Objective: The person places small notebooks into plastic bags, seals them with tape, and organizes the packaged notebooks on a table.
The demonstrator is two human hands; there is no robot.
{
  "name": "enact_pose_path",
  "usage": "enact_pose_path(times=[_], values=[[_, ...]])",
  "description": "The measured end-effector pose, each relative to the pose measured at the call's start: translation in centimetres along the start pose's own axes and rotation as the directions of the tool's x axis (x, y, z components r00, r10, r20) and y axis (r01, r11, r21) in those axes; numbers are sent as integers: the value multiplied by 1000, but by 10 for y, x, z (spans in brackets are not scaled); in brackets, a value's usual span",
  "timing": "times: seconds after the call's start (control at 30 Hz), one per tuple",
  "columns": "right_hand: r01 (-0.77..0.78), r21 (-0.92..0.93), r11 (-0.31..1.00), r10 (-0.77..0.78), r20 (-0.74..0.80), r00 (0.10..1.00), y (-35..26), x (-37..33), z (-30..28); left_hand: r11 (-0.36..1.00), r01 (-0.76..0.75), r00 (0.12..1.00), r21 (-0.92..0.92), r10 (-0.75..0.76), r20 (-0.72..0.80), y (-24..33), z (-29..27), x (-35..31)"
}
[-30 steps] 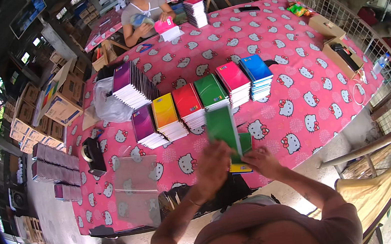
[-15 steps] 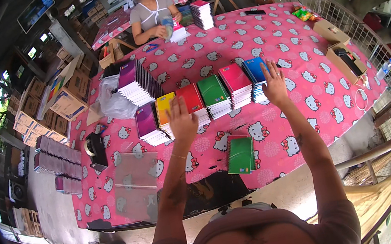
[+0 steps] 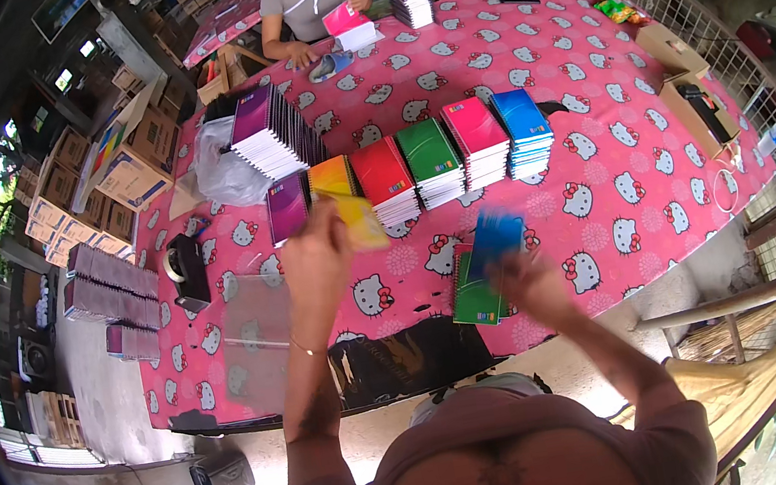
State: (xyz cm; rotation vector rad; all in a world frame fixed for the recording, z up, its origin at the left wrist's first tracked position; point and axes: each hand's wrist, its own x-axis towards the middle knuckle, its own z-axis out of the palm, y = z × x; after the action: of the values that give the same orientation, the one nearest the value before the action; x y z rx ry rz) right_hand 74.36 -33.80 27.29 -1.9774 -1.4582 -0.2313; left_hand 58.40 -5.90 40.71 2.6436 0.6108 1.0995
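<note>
Glossy-covered paper notebooks [image 3: 383, 175], crinkled translucent plastic bag [image 3: 229, 174]

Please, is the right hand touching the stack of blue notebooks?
Apart: the head view plainly shows pink tablecloth between the right hand and the blue stack.

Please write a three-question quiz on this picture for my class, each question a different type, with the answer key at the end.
1. Multiple choice: What colour is the notebook in the person's right hand? A: purple. B: blue. C: red.
2. True or false: The person's left hand is empty.
3. Short answer: In the row of stacks, which one stands between the red stack and the pink stack?

Key:
1. B; the right hand holds a blue notebook.
2. False; it holds a yellow notebook.
3. The green stack.
</note>
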Motion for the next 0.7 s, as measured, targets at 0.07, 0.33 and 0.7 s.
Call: enact_pose_path(times=[0.07,0.33,0.7], values=[[151,-23,988,-150,46,988,-11,-38,27,985,18,920,-169,50,389,25,5,2],[-147,387,910,260,-259,930,19,101,14,999,30,784,-34,-2,621,42,181,-73],[213,1,977,-210,-153,966,-25,192,117,901,13,996,433,-52,79,-178,47,-54]])
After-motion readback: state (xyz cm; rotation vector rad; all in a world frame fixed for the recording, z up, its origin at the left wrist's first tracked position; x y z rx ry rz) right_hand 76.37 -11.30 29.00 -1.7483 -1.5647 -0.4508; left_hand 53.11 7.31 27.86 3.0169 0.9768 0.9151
